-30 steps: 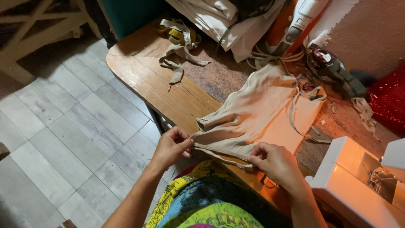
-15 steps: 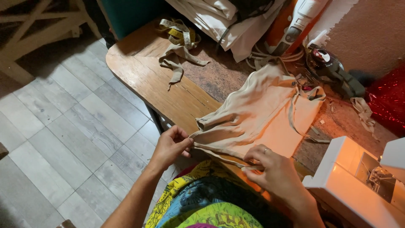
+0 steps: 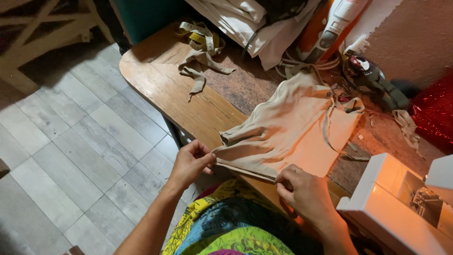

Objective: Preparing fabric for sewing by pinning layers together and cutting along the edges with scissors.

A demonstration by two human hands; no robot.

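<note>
Hands pinching beige cloth at the worktop's near edge.
Left hand (image 3: pixel 191 163) and right hand (image 3: pixel 302 191) each grasp the folded hem of the beige garment (image 3: pixel 288 130); it looks light, limp, best held by that hem.

Two hands pinch the folded edge of a beige cloth garment at the near side of a wooden worktop.

The left hand (image 3: pixel 189 163) grips one end of the hem of the beige cloth garment (image 3: pixel 288 127) with its fingers (image 3: pixel 207 160); the right hand (image 3: pixel 302 191) pinches the same edge further along. The garment lies spread on the brown wooden worktop (image 3: pixel 160 80). A white sewing machine (image 3: pixel 396 203) stands just right of it, a yellow measuring tape (image 3: pixel 196 35) and beige fabric strips (image 3: pixel 200 66) lie at the far end, and grey floor tiles (image 3: pixel 71 141) show below.
</note>
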